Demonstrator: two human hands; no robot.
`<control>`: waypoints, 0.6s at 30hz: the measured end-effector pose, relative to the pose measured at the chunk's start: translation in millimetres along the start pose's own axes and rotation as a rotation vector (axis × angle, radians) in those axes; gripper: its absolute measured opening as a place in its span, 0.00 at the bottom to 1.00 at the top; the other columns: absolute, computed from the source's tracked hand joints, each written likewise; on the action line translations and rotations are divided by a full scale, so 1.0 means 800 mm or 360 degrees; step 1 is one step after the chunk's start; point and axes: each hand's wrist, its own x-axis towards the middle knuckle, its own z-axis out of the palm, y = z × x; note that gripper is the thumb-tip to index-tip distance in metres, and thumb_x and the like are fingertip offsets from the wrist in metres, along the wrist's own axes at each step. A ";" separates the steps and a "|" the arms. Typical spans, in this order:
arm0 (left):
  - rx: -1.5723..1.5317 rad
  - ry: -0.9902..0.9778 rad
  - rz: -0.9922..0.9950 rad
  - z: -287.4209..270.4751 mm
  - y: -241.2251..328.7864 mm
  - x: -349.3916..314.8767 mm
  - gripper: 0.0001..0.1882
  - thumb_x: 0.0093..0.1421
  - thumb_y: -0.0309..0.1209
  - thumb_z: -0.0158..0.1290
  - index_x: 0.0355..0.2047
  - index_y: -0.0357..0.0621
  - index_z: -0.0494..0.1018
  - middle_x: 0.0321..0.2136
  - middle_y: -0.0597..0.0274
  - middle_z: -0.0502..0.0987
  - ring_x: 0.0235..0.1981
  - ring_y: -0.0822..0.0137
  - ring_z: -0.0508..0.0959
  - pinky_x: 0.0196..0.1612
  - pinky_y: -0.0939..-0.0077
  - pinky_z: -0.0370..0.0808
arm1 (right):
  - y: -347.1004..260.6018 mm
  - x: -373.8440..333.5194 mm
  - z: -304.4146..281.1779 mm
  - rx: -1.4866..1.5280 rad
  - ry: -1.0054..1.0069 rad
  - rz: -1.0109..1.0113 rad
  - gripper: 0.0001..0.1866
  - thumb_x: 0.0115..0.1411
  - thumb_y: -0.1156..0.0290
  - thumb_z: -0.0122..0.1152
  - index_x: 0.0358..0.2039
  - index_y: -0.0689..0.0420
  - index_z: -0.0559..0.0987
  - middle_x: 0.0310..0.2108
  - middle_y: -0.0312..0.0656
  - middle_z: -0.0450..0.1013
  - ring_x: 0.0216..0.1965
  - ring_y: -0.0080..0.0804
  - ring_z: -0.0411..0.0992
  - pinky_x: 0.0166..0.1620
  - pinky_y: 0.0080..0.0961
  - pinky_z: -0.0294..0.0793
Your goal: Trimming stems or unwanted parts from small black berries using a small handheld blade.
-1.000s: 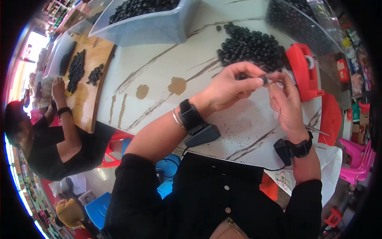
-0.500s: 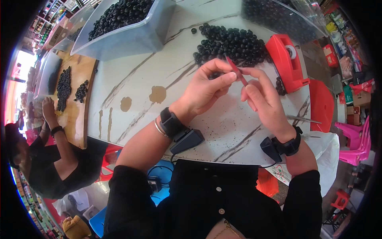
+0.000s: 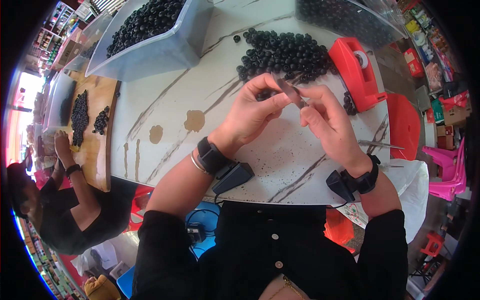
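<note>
My right hand (image 3: 327, 120) pinches a narrow, flat, dark blade (image 3: 291, 92) by its lower end, thumb against forefinger. The blade slants up and left across the fingertips of my left hand (image 3: 252, 112). Thumb and forefinger of that hand are curled together against the blade; whatever they grip is hidden. Dark round shapes show in the gap behind the left thumb, and I cannot tell whether they are held. Just beyond both hands lies a pile of round black beads (image 3: 287, 52), each with a pale dimple or hole.
A clear plastic bin (image 3: 165, 55) of beads stands far left, another bin (image 3: 350, 22) far right. A red tape dispenser (image 3: 357, 80) sits beside the pile, scissors (image 3: 382, 144) at the right edge. Brown stains (image 3: 194, 120) and crumbs mark the tabletop. A co-worker (image 3: 80, 200) works at a wooden board (image 3: 100, 160).
The blade has turned between my hands, its face going from red to dark grey. Both hands have shifted slightly left. The whole view has moved a little.
</note>
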 end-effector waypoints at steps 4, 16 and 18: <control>0.0046 -0.0020 0.0004 0.001 0.000 0.000 0.05 0.54 0.22 0.52 0.27 0.45 0.69 0.30 0.63 0.74 0.20 0.83 0.62 0.20 0.90 0.58 | 0.004 -0.001 0.000 -0.0013 0.0036 -0.0023 0.15 0.61 0.67 0.45 0.48 0.56 0.63 0.24 0.32 0.64 0.22 0.10 0.55 0.24 0.08 0.53; -0.0006 -0.0066 -0.0106 0.003 -0.002 -0.001 0.05 0.53 0.22 0.54 0.30 0.43 0.70 0.26 0.68 0.72 0.19 0.84 0.62 0.21 0.92 0.58 | -0.002 0.004 0.000 0.0734 0.0043 0.0429 0.16 0.62 0.61 0.46 0.45 0.57 0.63 0.22 0.29 0.61 0.17 0.09 0.51 0.20 0.06 0.49; 0.0268 -0.0061 -0.0050 0.006 -0.004 -0.001 0.05 0.52 0.23 0.55 0.30 0.43 0.71 0.24 0.71 0.71 0.20 0.85 0.62 0.21 0.92 0.58 | -0.001 0.006 0.000 0.0633 0.0019 0.0441 0.18 0.60 0.59 0.49 0.44 0.57 0.63 0.22 0.28 0.61 0.17 0.08 0.51 0.19 0.07 0.48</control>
